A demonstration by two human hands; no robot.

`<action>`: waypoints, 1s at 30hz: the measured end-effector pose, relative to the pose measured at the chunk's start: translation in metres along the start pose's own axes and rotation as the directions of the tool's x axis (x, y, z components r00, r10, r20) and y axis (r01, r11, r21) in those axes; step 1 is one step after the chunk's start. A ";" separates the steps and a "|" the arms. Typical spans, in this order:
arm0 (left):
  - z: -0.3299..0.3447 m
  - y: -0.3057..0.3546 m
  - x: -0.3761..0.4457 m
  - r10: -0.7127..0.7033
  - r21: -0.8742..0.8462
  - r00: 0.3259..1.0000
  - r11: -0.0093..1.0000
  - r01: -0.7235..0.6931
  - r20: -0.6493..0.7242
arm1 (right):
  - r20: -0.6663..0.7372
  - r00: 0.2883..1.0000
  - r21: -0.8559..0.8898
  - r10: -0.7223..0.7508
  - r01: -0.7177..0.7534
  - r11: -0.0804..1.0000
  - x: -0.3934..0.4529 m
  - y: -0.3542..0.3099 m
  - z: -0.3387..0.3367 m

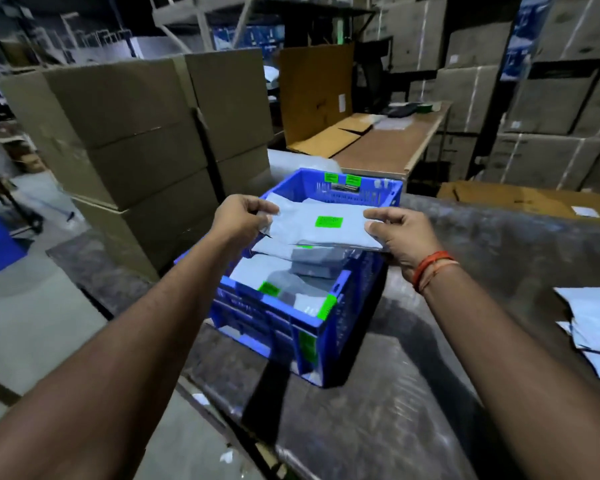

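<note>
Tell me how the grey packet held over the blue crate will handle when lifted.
Probably light: the left hand and right hand carry the grey packet by fingertip pinches at its ends. Likely floppy, being a thin flat pouch. Its smooth film may slip.

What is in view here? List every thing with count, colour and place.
held packet: one, grey with green label, above the crate.
crate: one, blue, on the dark wrapped surface, centre.
packets in crate: several, grey, some green-labelled, inside it.
loose packets: a few, pale grey, right edge.
box stack: several, brown, left of the crate.
table: one, brown, behind the crate.
open carton: one, tan, on the table's left part.
strapped cartons: many, grey-brown, stacked at right.
flat cardboard: one, tan, right of the crate.
wrist threads: orange, right wrist.
left hand: fingers pinch the held packet's left edge.
right hand: fingers pinch its right edge.
</note>
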State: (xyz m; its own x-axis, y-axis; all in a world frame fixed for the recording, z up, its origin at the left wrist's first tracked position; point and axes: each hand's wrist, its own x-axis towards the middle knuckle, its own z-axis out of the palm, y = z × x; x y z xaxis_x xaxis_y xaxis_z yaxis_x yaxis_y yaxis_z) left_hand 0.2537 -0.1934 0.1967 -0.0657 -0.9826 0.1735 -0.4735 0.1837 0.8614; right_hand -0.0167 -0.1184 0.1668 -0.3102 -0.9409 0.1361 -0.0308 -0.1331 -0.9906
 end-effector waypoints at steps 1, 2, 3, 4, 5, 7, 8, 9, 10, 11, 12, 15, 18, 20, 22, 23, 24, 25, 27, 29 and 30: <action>0.002 -0.004 0.016 0.006 0.007 1.000 1.000 -0.006 -0.007 | -0.020 1.000 -0.044 -0.017 0.016 0.999 0.013 0.001 0.007; 0.004 -0.006 0.035 0.009 0.019 1.000 1.000 -0.009 -0.008 | -0.051 0.998 -0.088 -0.032 0.027 0.996 0.030 0.003 0.015; 0.006 -0.008 0.051 0.017 0.033 1.000 0.999 -0.016 -0.014 | -0.074 0.996 -0.140 -0.040 0.029 0.990 0.043 0.003 0.022; 0.010 -0.011 0.067 0.019 0.060 1.000 0.998 -0.019 -0.008 | -0.100 0.994 -0.192 -0.043 0.023 0.981 0.058 0.005 0.029; 0.014 -0.014 0.081 0.028 0.092 1.000 0.995 -0.027 -0.013 | -0.120 0.992 -0.244 -0.035 0.004 0.970 0.068 0.007 0.035; 0.023 -0.021 0.106 0.049 0.139 0.999 0.989 -0.048 -0.005 | -0.179 0.984 -0.331 -0.012 -0.048 0.942 0.090 0.014 0.046; 0.027 -0.024 0.116 0.061 0.158 0.998 0.986 -0.061 0.008 | -0.219 0.976 -0.372 -0.004 -0.080 0.925 0.099 0.019 0.051; 0.031 -0.027 0.130 0.078 0.180 0.997 0.980 -0.081 0.026 | -0.266 0.964 -0.409 0.000 -0.112 0.906 0.110 0.022 0.057; 0.035 -0.029 0.139 0.088 0.214 0.995 0.972 -0.096 0.045 | -0.295 0.955 -0.438 0.015 -0.149 0.887 0.118 0.026 0.060; 0.039 -0.032 0.149 0.098 0.247 0.993 0.963 -0.111 0.062 | -0.312 0.950 -0.467 0.024 -0.176 0.866 0.126 0.029 0.064; 0.041 -0.036 0.163 0.102 0.276 0.991 0.953 -0.123 0.091 | -0.323 0.946 -0.497 0.035 -0.201 0.844 0.136 0.034 0.070; 0.053 -0.047 0.188 0.093 0.362 0.976 0.918 -0.160 0.196 | -0.343 0.935 -0.545 0.095 -0.280 0.790 0.149 0.037 0.087; 0.068 -0.059 0.200 0.068 0.457 0.959 0.868 -0.193 0.276 | -0.408 0.900 -0.574 0.154 -0.384 0.723 0.158 0.044 0.097; 0.080 -0.070 0.208 0.025 0.500 0.954 0.847 -0.179 0.298 | -0.443 0.877 -0.602 0.185 -0.444 0.664 0.163 0.048 0.102; 0.088 -0.083 0.218 -0.039 0.564 0.958 0.815 -0.134 0.284 | -0.389 0.883 -0.669 0.262 -0.467 0.579 0.169 0.054 0.105; 0.091 -0.088 0.221 -0.070 0.593 0.959 0.797 -0.112 0.275 | -0.376 0.886 -0.696 0.272 -0.464 0.548 0.171 0.058 0.106; 0.093 -0.090 0.223 -0.093 0.615 0.957 0.782 -0.100 0.274 | -0.384 0.879 -0.656 0.282 -0.474 0.588 0.172 0.062 0.108; 0.093 -0.090 0.223 -0.110 0.638 0.955 0.763 -0.098 0.277 | -0.442 0.849 -0.545 0.289 -0.510 0.665 0.171 0.065 0.108; 0.096 -0.092 0.225 -0.127 0.676 0.948 0.729 -0.111 0.293 | -0.410 0.875 -0.702 0.256 -0.482 0.524 0.164 0.075 0.110; 0.099 -0.094 0.227 -0.121 0.699 0.943 0.702 -0.141 0.311 | -0.381 0.894 -0.860 0.238 -0.437 0.264 0.165 0.083 0.110; 0.099 -0.095 0.228 -0.120 0.704 0.939 0.694 -0.154 0.323 | -0.369 0.896 -0.880 0.248 -0.423 0.215 0.166 0.085 0.110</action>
State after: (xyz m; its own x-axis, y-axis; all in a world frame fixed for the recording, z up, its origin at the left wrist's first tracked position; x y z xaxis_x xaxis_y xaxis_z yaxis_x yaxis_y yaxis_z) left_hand 0.1963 -0.4372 0.1071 -0.2889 -0.9526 -0.0949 -0.9365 0.2606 0.2347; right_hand 0.0335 -0.3201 0.1067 -0.6363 -0.7607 -0.1283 -0.7122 0.6431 -0.2814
